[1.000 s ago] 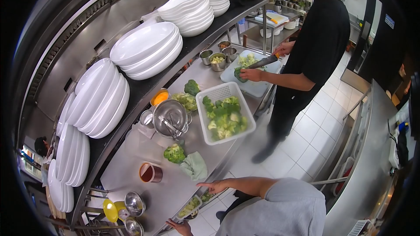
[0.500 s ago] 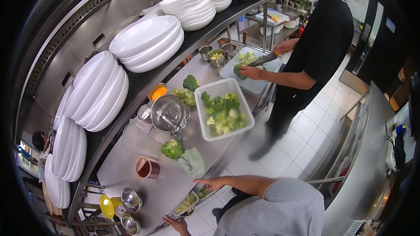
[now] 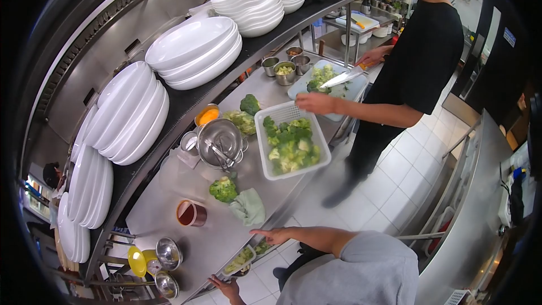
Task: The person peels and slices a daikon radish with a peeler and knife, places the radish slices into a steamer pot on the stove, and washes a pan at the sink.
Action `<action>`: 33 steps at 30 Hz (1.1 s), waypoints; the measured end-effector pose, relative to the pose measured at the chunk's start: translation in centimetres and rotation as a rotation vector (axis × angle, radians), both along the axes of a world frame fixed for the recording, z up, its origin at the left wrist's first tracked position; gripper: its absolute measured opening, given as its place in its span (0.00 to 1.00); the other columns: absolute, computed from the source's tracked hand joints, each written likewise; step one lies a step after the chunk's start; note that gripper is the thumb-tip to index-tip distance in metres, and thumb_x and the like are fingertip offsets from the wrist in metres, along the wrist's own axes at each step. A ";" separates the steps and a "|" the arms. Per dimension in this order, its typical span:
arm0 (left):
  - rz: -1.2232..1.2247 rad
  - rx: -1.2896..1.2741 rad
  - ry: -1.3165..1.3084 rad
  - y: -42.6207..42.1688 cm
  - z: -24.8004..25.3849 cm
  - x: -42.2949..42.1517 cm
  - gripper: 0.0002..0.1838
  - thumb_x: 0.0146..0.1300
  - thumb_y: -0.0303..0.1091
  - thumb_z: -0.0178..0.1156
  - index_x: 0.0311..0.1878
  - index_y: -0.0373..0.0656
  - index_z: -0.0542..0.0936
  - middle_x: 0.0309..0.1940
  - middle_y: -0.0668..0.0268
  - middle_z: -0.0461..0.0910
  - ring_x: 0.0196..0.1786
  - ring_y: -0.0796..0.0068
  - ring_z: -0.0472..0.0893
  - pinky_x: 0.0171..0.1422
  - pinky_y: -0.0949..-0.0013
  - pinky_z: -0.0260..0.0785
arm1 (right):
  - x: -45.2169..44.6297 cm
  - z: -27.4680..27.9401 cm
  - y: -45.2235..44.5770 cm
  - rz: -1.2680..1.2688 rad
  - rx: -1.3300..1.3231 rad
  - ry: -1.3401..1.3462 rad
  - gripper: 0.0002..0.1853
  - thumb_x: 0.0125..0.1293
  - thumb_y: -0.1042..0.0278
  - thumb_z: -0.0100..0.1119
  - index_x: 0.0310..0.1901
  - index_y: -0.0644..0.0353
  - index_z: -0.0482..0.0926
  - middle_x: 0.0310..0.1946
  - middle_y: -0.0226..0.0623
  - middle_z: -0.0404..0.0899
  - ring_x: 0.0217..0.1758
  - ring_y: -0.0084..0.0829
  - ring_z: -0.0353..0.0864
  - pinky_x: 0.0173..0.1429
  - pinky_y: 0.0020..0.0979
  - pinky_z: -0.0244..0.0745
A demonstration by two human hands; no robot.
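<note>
My right hand (image 3: 272, 236) is beside the front edge of the steel table, its index finger stretched out along it. Lower down, my left hand (image 3: 227, 289) is by the same edge with its fingers extended. Between and below them are containers of chopped green vegetables (image 3: 241, 261), partly hidden by the table edge. On the table nearby lie a broccoli head (image 3: 223, 190) and a crumpled pale green cloth (image 3: 248, 207). A clear tub of dark red sauce (image 3: 191, 213) stands farther left. Neither hand visibly holds anything.
A co-worker in black holds a knife (image 3: 342, 78) over a cutting board (image 3: 353, 91). Their other hand (image 3: 316, 103) is at the rim of a white basket (image 3: 265, 161) of broccoli. A steel pot (image 3: 217, 130) holds utensils. White plates (image 3: 192, 51) fill the shelf above.
The co-worker's free hand has moved from the broccoli on the board to the white basket's rim. Their knife has turned, its blade now bright. My hands have hardly moved.
</note>
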State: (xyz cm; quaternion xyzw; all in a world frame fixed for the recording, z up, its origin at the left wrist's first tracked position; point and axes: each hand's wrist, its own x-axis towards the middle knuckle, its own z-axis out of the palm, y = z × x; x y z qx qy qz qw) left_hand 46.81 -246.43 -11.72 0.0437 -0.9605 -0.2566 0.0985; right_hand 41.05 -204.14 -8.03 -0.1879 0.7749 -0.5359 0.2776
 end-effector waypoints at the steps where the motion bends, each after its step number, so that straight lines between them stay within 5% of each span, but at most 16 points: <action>1: -0.003 0.002 -0.010 -0.1 -0.1 0.0 0.58 0.42 0.26 0.72 0.78 0.33 0.52 0.80 0.34 0.41 0.82 0.34 0.47 0.81 0.50 0.56 | 0.1 0.2 0.1 0.001 -0.003 -0.009 0.49 0.70 0.74 0.52 0.80 0.23 0.35 0.30 0.35 0.77 0.32 0.32 0.78 0.44 0.36 0.76; 11: 0.033 0.030 -0.096 -0.3 0.8 -0.6 0.58 0.43 0.28 0.75 0.78 0.33 0.53 0.80 0.36 0.40 0.82 0.36 0.46 0.81 0.51 0.56 | -0.1 0.3 0.2 0.001 -0.009 -0.014 0.49 0.69 0.75 0.52 0.81 0.23 0.35 0.34 0.38 0.80 0.38 0.33 0.81 0.48 0.37 0.77; 15: 0.116 0.147 -0.236 0.9 2.1 0.0 0.57 0.48 0.40 0.81 0.76 0.29 0.57 0.80 0.37 0.43 0.83 0.42 0.47 0.83 0.53 0.52 | -0.5 -3.9 -0.4 -0.010 -0.012 0.059 0.50 0.66 0.73 0.55 0.81 0.22 0.39 0.32 0.37 0.81 0.37 0.33 0.83 0.46 0.37 0.79; 19: 0.096 0.097 -0.150 2.4 3.4 1.2 0.56 0.54 0.45 0.77 0.78 0.33 0.55 0.80 0.35 0.44 0.81 0.40 0.53 0.76 0.53 0.63 | 0.6 -0.3 0.6 -0.056 0.197 0.172 0.48 0.66 0.73 0.55 0.81 0.23 0.43 0.36 0.44 0.83 0.40 0.43 0.86 0.48 0.44 0.81; 20: 0.132 0.133 -0.168 3.8 6.1 1.6 0.55 0.55 0.45 0.76 0.79 0.36 0.55 0.79 0.35 0.47 0.79 0.37 0.57 0.75 0.51 0.65 | 0.4 -0.3 0.4 -0.062 0.250 0.149 0.48 0.66 0.74 0.55 0.81 0.24 0.43 0.38 0.46 0.83 0.41 0.46 0.86 0.48 0.46 0.80; 23: 0.091 0.207 -0.247 2.5 2.4 4.6 0.37 0.61 0.47 0.70 0.68 0.37 0.72 0.71 0.40 0.67 0.74 0.44 0.67 0.74 0.52 0.66 | 1.0 -3.0 0.2 -0.128 0.302 0.314 0.49 0.64 0.75 0.56 0.80 0.25 0.45 0.41 0.47 0.82 0.44 0.49 0.85 0.50 0.50 0.80; 25: 0.157 0.236 -0.610 2.4 1.5 9.1 0.35 0.63 0.54 0.66 0.66 0.40 0.75 0.57 0.42 0.81 0.62 0.42 0.79 0.69 0.51 0.71 | 1.9 -3.3 -0.1 -0.183 0.437 0.402 0.50 0.62 0.76 0.57 0.80 0.25 0.45 0.42 0.47 0.82 0.45 0.48 0.85 0.51 0.50 0.79; 26: 0.080 0.169 -0.594 0.5 -3.7 12.2 0.36 0.63 0.57 0.64 0.66 0.39 0.76 0.53 0.44 0.84 0.57 0.42 0.82 0.67 0.52 0.73 | 2.5 -3.1 -0.6 -0.210 0.521 0.387 0.50 0.62 0.75 0.57 0.81 0.28 0.45 0.42 0.48 0.81 0.46 0.49 0.85 0.52 0.50 0.79; 28: 0.010 0.216 -0.742 -0.7 -3.2 18.0 0.28 0.63 0.56 0.63 0.58 0.46 0.83 0.53 0.47 0.84 0.58 0.47 0.83 0.64 0.55 0.75 | 3.9 -3.0 -1.6 -0.270 0.653 0.346 0.49 0.62 0.74 0.58 0.81 0.33 0.46 0.44 0.49 0.81 0.46 0.49 0.85 0.51 0.50 0.80; 30: 0.118 0.267 -0.779 -2.6 -2.7 22.8 0.22 0.63 0.51 0.64 0.54 0.49 0.85 0.52 0.47 0.84 0.58 0.47 0.82 0.65 0.53 0.74 | 5.3 -3.3 -2.6 -0.228 0.782 0.275 0.45 0.62 0.70 0.58 0.80 0.41 0.50 0.47 0.49 0.81 0.47 0.51 0.85 0.53 0.50 0.80; 33: 0.649 0.329 -0.432 -6.7 1.6 27.9 0.19 0.63 0.42 0.66 0.54 0.43 0.84 0.55 0.48 0.82 0.60 0.44 0.80 0.67 0.53 0.71 | 7.3 -8.7 -2.3 0.128 1.028 0.150 0.36 0.65 0.60 0.56 0.76 0.51 0.62 0.56 0.52 0.80 0.55 0.54 0.83 0.61 0.51 0.78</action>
